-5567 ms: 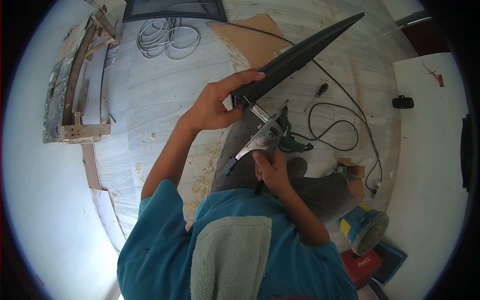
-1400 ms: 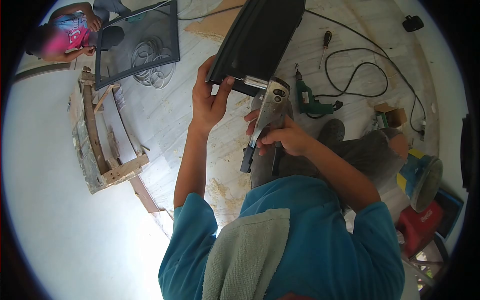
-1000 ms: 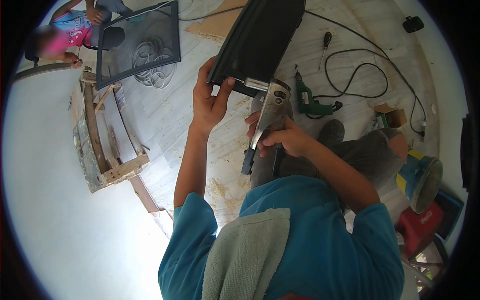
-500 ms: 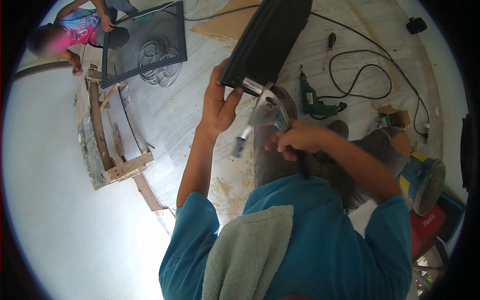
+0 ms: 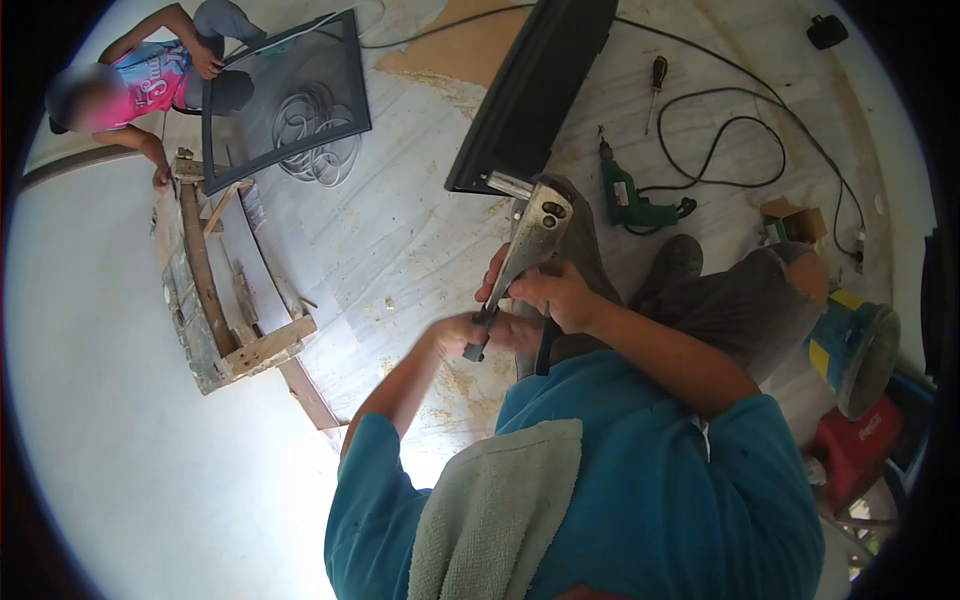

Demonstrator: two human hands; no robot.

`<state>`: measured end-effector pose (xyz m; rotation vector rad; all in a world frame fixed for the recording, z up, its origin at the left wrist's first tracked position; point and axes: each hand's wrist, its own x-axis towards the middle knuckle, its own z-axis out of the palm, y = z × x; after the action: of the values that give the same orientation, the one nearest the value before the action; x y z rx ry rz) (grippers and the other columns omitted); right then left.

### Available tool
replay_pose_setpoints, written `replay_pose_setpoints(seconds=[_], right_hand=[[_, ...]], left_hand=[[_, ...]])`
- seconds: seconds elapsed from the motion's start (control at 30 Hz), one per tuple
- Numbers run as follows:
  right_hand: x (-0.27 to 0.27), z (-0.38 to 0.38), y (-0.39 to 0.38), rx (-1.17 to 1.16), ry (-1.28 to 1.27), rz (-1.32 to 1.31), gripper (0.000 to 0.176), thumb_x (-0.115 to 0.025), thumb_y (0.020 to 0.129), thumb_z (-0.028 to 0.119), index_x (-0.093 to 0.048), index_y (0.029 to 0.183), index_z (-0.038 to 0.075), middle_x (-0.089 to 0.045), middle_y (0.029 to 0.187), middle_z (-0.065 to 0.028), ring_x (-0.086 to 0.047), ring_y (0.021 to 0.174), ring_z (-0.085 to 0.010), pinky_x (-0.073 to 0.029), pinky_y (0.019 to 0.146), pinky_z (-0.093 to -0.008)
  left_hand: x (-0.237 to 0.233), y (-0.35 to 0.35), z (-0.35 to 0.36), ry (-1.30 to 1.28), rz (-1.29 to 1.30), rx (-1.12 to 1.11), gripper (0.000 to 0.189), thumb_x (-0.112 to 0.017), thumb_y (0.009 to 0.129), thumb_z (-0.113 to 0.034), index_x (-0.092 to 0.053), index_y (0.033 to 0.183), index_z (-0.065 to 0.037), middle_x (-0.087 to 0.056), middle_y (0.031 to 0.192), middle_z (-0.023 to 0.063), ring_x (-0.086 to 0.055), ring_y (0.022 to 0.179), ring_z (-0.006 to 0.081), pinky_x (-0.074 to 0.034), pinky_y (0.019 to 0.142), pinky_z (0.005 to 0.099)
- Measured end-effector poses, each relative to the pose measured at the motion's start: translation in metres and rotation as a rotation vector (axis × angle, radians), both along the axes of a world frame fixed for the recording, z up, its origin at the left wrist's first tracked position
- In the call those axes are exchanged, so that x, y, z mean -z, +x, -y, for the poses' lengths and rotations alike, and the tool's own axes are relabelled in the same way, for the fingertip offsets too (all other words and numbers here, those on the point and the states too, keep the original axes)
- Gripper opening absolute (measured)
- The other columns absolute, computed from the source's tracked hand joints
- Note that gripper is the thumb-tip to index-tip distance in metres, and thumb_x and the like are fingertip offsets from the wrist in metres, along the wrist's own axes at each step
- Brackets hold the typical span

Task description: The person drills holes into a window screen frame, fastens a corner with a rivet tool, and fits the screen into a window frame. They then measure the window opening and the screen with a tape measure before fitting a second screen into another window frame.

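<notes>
My right hand (image 5: 560,295) is closed around the upper part of a hand riveter (image 5: 535,230), a metal tool with two black-gripped handles spread apart. My left hand (image 5: 468,332) is at the riveter's left handle, its fingers smeared by motion and partly behind the grip. The riveter's nose points up and left, overlapping the near end of a long black frame (image 5: 535,90) in this view. Neither hand is on that frame, which slants away over my legs.
A green drill (image 5: 630,200) with its cord and a screwdriver (image 5: 656,90) lie on the floor to the right, near a small open box (image 5: 795,225). At left, a person (image 5: 150,80) holds a mesh-filled frame (image 5: 362,90) beside a wooden trestle (image 5: 265,340). A bucket (image 5: 850,350) stands at right.
My left hand has let go of the black frame and come down to the riveter's handle. The riveter has tilted and drawn closer to me. The other person's lower hand has reached the trestle.
</notes>
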<state>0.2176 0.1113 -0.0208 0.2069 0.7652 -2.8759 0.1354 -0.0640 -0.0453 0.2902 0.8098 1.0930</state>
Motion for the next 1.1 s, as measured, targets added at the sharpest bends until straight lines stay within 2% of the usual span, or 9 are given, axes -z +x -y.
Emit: replay_pose_setpoints(seconds=[0.03, 0.4, 0.5, 0.6, 0.73, 0.8, 0.93, 1.0, 1.1], right_hand=[[-0.002, 0.003, 0.001, 0.001, 0.015, 0.004, 0.028, -0.048, 0.075, 0.002, -0.051, 0.103, -0.001, -0.056, 0.097, -0.0124, -0.056, 0.100, -0.0248, -0.041, 0.092, -0.0376], [-0.013, 0.022, -0.010, 0.192, 0.195, 0.218, 0.019, -0.050, 0.078, 0.022, -0.046, 0.069, 0.006, -0.051, 0.061, -0.0083, -0.054, 0.062, -0.0179, -0.044, 0.063, -0.0306], [-0.001, 0.021, -0.013, 0.222, 0.185, 0.263, 0.023, -0.051, 0.078, 0.023, -0.043, 0.064, 0.007, -0.048, 0.053, -0.0070, -0.051, 0.055, -0.0173, -0.043, 0.057, -0.0293], [0.004, 0.011, -0.004, 0.182, 0.019, 0.161, 0.016, -0.054, 0.080, 0.019, -0.052, 0.071, 0.006, -0.055, 0.060, -0.0060, -0.055, 0.059, -0.0136, -0.040, 0.056, -0.0250], [-0.023, -0.041, 0.004, 0.101, 0.405, 0.129, 0.009, -0.056, 0.075, 0.013, -0.049, 0.074, 0.007, -0.055, 0.063, -0.0057, -0.056, 0.063, -0.0156, -0.044, 0.060, -0.0283], [-0.047, -0.084, 0.007, 0.206, 0.581, 0.061, 0.013, -0.058, 0.074, 0.012, -0.048, 0.081, 0.008, -0.056, 0.071, -0.0069, -0.057, 0.068, -0.0163, -0.045, 0.065, -0.0297], [-0.126, -0.186, 0.020, 0.639, 0.774, -0.224, 0.026, -0.061, 0.075, 0.005, -0.054, 0.100, 0.008, -0.061, 0.085, -0.0036, -0.063, 0.081, -0.0192, -0.048, 0.073, -0.0303], [-0.155, -0.240, 0.044, 0.640, 1.234, -0.021, 0.031, -0.062, 0.075, 0.005, -0.056, 0.106, 0.005, -0.063, 0.090, -0.0052, -0.062, 0.087, -0.0194, -0.047, 0.078, -0.0296], [-0.185, -0.301, 0.088, 0.213, 1.945, 0.416, 0.063, -0.065, 0.078, 0.023, -0.034, 0.130, 0.007, -0.037, 0.126, -0.0137, -0.045, 0.114, -0.0302, -0.042, 0.092, -0.0346]], left_hand=[[0.000, 0.013, -0.003, 0.163, 0.557, 0.022, 0.101, -0.069, 0.062, -0.053, -0.034, 0.129, 0.013, -0.045, 0.129, 0.0249, -0.043, 0.122, 0.0308, -0.027, 0.107, 0.0383], [0.013, 0.031, 0.015, -0.040, 0.181, -0.174, 0.055, -0.068, 0.070, -0.039, -0.056, 0.105, 0.002, -0.060, 0.082, 0.0162, -0.058, 0.077, 0.0240, -0.042, 0.076, 0.0319], [-0.005, 0.033, 0.006, -0.121, 0.128, -0.214, 0.044, -0.065, 0.074, -0.038, -0.058, 0.097, -0.001, -0.058, 0.082, 0.0137, -0.055, 0.072, 0.0199, -0.042, 0.072, 0.0293], [0.002, -0.013, 0.009, -0.148, -0.417, -0.358, 0.060, -0.061, 0.078, -0.048, -0.048, 0.114, -0.002, -0.055, 0.099, 0.0091, -0.051, 0.093, 0.0193, -0.039, 0.084, 0.0331], [-0.026, -0.117, -0.039, 0.300, -1.223, -0.870, 0.069, -0.047, 0.089, -0.053, -0.033, 0.134, -0.002, -0.040, 0.134, 0.0106, -0.041, 0.121, 0.0215, -0.032, 0.101, 0.0398], [-0.064, -0.121, -0.073, 0.315, -1.147, -0.950, 0.067, -0.069, 0.082, -0.033, -0.036, 0.131, 0.000, -0.051, 0.115, 0.0057, -0.048, 0.098, 0.0114, -0.039, 0.085, 0.0258], [-0.055, -0.126, -0.085, 0.210, -1.122, -1.194, 0.026, -0.061, 0.089, -0.015, -0.054, 0.110, -0.002, -0.057, 0.094, 0.0004, -0.049, 0.084, 0.0061, -0.038, 0.075, 0.0204], [-0.050, -0.126, -0.083, 0.176, -1.215, -1.205, 0.025, -0.060, 0.089, -0.017, -0.055, 0.108, -0.002, -0.058, 0.092, 0.0008, -0.050, 0.083, 0.0071, -0.039, 0.075, 0.0210], [-0.058, -0.122, -0.083, 0.196, -1.292, -1.159, 0.024, -0.058, 0.091, -0.017, -0.055, 0.107, 0.000, -0.058, 0.095, 0.0024, -0.051, 0.085, 0.0081, -0.039, 0.077, 0.0219]])
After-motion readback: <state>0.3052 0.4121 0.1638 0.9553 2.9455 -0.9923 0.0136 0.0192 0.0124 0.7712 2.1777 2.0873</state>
